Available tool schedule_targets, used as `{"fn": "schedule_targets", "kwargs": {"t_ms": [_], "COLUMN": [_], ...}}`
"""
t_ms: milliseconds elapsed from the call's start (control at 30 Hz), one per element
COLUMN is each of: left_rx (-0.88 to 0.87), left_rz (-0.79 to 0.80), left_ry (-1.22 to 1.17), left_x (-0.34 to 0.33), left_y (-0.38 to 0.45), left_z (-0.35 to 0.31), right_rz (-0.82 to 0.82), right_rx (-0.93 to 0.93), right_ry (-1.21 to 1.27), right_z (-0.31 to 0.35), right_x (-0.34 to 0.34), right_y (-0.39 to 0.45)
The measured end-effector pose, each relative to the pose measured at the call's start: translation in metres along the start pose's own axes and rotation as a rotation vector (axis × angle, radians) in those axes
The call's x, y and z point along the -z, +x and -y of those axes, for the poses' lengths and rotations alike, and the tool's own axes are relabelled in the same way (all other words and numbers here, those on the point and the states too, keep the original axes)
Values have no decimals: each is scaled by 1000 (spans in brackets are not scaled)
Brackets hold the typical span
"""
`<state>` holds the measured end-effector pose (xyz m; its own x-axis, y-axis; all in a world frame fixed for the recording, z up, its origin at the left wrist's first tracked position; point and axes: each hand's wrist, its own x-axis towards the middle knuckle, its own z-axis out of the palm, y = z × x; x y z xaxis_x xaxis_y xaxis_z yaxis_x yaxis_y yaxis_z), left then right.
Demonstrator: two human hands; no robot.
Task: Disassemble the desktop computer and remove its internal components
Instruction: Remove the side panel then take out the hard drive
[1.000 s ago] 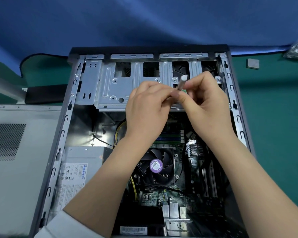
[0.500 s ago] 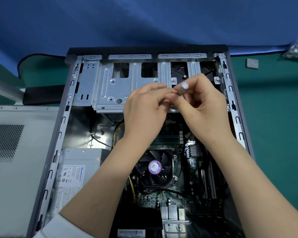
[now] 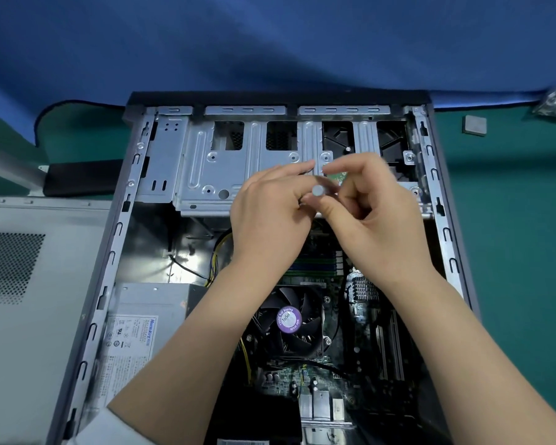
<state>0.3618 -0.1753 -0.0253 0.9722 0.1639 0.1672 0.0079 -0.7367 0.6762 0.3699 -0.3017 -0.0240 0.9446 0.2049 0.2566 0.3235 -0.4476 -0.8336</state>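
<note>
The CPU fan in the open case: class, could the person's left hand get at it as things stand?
Probably yes, once freed. The CPU fan lies uncovered in the open case, just below the left hand, with only the forearms above it. But that hand and the right hand are now busy with a small grey tool.

Computer case [image 3: 429, 194]: lies open on the mat [image 3: 511, 236], middle of view.
Side panel [image 3: 39, 316]: left of case, touching it.
Drive cage [image 3: 212, 168]: inside case, far end.
Power supply [image 3: 142, 335]: inside, near left.
Fan [image 3: 289, 319]: inside, right of power supply.
Hands: left hand [image 3: 267, 220] and right hand [image 3: 379, 220] together above cage's near edge.
Small square [image 3: 474, 125]: on mat, right of case, far side.
</note>
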Motion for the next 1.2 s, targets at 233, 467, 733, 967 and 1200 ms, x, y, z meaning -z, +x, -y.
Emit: {"fn": "schedule_targets", "kwargs": {"t_ms": [233, 467, 733, 967, 1200], "left_rx": [-13, -134, -224, -223, -232], "left_rz": [-44, -44, 140, 185, 160], "left_ry": [-11, 37, 185, 208, 233], "left_x": [-2, -4, 7, 11, 12], "left_y": [-1, -1, 4, 8, 6], "left_z": [0, 2, 7, 7, 7], "right_rz": [-46, 97, 270, 592, 469], "right_rx": [15, -96, -210, -200, -217], "right_ry": [-68, -282, -440, -567, -564], "right_z": [5, 22, 47, 65, 64], "right_x": [4, 20, 38, 41, 27], "right_y": [1, 12, 46, 66, 53]}}
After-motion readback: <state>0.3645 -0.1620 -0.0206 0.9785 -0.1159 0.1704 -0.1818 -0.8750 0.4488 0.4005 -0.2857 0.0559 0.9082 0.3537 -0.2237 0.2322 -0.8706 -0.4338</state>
